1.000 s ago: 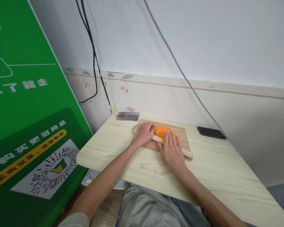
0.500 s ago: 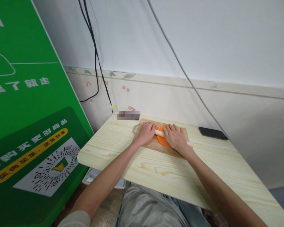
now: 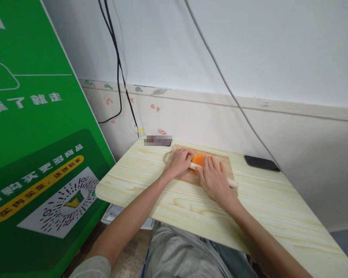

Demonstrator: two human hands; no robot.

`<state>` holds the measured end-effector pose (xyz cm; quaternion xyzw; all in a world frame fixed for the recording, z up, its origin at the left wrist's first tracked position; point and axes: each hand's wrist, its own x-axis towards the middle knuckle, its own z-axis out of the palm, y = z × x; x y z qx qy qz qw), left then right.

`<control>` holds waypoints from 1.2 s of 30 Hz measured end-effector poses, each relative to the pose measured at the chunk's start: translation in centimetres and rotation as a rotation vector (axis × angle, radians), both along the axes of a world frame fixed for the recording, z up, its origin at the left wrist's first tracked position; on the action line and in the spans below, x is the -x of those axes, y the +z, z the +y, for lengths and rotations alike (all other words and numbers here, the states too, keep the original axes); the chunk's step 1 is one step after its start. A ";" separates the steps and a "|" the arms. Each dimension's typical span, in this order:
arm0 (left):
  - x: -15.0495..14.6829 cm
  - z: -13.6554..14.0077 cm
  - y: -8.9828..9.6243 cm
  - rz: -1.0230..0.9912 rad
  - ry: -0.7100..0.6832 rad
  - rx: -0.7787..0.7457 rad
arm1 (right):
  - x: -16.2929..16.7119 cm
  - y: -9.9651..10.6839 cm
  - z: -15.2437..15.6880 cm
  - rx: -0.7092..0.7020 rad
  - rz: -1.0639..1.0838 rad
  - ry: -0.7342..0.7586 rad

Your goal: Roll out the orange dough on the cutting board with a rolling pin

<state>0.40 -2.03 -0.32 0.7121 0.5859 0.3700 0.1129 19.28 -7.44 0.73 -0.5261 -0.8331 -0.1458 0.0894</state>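
A pale wooden rolling pin (image 3: 233, 183) lies aslant across a flat orange sheet, which looks like dough (image 3: 199, 158), on a wooden board (image 3: 224, 166). My left hand (image 3: 179, 159) is closed at the pin's left end, beside the sheet's left edge; its fingertips are partly hidden. Over the middle of the pin rests my right hand (image 3: 214, 178), its palm on the wood and its fingers reaching forward across the orange sheet. The pin's right end sticks out past this hand. Part of the sheet is covered by the pin and the right hand.
A dark phone (image 3: 261, 163) lies on the right of the table (image 3: 133, 177), near the wall. A blurred-out flat object (image 3: 158, 141) is at the back left. A metal ring (image 3: 167, 156) sits at the board's left edge. Cables hang along the wall; a green sign (image 3: 31, 154) stands left.
My right hand has drawn the pin's right part toward me, so the pin slants more and more orange shows beyond it. My left hand has stayed almost in place.
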 end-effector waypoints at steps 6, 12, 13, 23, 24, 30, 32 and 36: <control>0.1 0.3 -0.2 0.074 -0.003 -0.010 | -0.1 2.5 5.0 0.139 -0.034 -0.114; 0.0 0.1 0.0 0.068 -0.014 -0.010 | 0.1 1.9 3.4 0.070 -0.017 -0.086; -0.1 0.1 0.0 0.053 -0.014 -0.008 | 0.2 1.6 2.6 0.049 -0.003 -0.079; 0.0 0.2 0.0 0.061 -0.016 -0.012 | 0.3 2.3 3.4 0.079 -0.017 -0.092; 0.1 0.2 -0.1 0.071 -0.015 -0.016 | 0.3 2.7 3.9 0.105 -0.034 -0.103; 0.0 0.4 -0.3 0.077 -0.010 -0.035 | 0.3 3.1 4.5 0.139 -0.060 -0.109; 0.0 0.3 -0.3 0.071 -0.014 -0.035 | 0.3 2.4 3.7 0.080 -0.028 -0.098; 0.0 0.2 -0.2 0.046 -0.016 -0.032 | 0.3 1.3 2.2 0.025 0.028 -0.087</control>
